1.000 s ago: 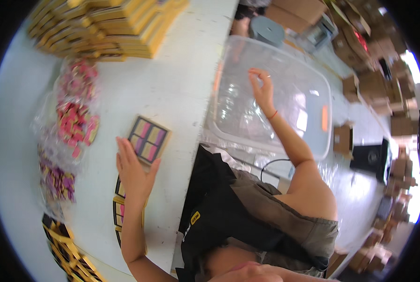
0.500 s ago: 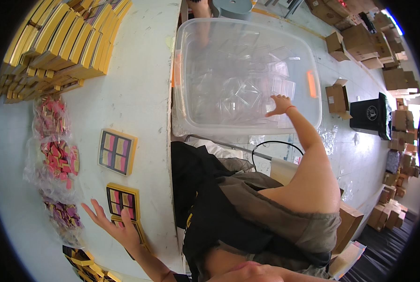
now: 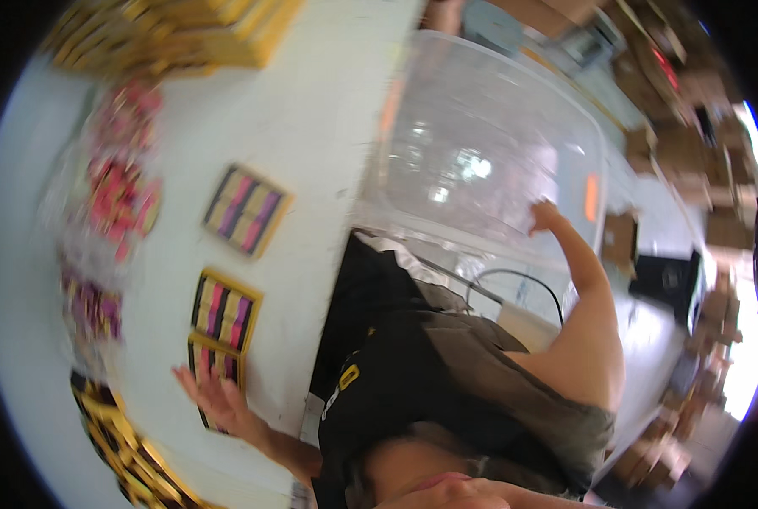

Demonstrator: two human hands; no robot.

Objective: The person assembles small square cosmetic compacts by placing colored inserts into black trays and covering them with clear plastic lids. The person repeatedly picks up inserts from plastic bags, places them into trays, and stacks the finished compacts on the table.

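My left hand hovers open, fingers spread, over a yellow-rimmed tray of pink and purple bars near the table's front edge. A second such tray lies just beyond it and a third sits farther out on the white table. My right hand reaches into a large clear plastic bin on my right, fingers curled at its inner wall; the blur hides whether it holds anything.
Clear bags of pink-wrapped sweets lie along the table's left side. Stacks of yellow boxes stand at the far end and more by my left forearm. Cardboard boxes crowd the floor at right.
My left hand pulled back from the far tray toward the table's front edge and now hovers over the nearest tray. My right hand stayed in the bin, shifting toward its near right wall.
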